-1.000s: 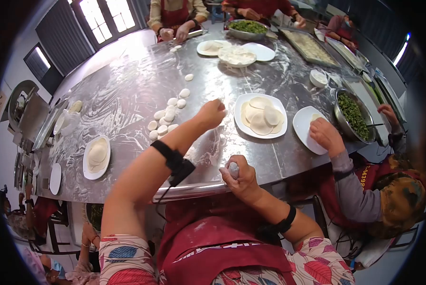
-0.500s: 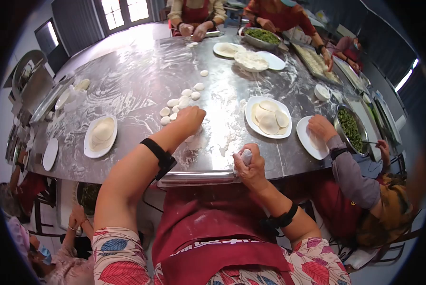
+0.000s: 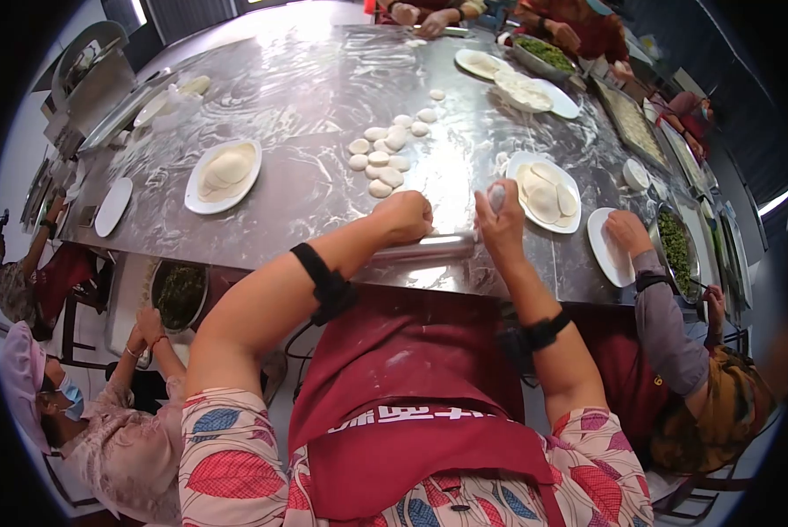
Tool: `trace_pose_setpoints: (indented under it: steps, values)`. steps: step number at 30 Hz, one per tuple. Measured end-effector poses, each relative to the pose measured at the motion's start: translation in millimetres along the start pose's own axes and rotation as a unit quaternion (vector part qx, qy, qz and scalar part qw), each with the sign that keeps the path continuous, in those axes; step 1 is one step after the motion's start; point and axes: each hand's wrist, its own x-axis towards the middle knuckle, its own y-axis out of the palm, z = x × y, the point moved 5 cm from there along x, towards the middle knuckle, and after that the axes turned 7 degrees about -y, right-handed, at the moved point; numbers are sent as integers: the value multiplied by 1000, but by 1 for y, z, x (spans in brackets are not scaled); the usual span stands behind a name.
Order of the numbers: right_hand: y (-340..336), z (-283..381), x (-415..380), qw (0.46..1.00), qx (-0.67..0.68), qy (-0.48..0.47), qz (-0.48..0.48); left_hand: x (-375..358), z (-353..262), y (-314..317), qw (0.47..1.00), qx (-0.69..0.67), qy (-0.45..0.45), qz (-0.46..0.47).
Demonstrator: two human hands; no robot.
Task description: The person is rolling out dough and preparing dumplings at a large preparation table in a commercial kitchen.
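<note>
My left hand is closed into a fist low over the steel table, just beyond a shiny metal rolling pin. What its fingers hold, if anything, is hidden. At the pin's right end my right hand is closed, and a pale grey rounded piece shows between thumb and fingers. The grip itself is partly covered by the hand. Several small flattened dough pieces lie grouped beyond my left hand. Right of my right hand stands a square white plate of round dough wrappers.
Another plate of wrappers stands left. The floured table also bears a flour bowl and green filling. A co-worker's hand touches a white plate at right, near a filling bowl. Other people surround the table.
My view has shifted, so the table appears higher and further right. My left hand has come back from beside the dough pieces toward the rolling pin. The pin lies further from the table's near edge.
</note>
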Motion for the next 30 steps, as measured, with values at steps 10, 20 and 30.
trace_pose_setpoints:
  steps: [10,20,30]
  values:
    - [-27,15,-51,997,63,44,13,-17,9,-2,1000,-7,11,0]
    - [-19,11,-31,999,15,35,5,-4,8,0,999,13,40,23]
    - [9,-11,9,999,-36,33,3,-13,-8,-8,995,84,8,-48]
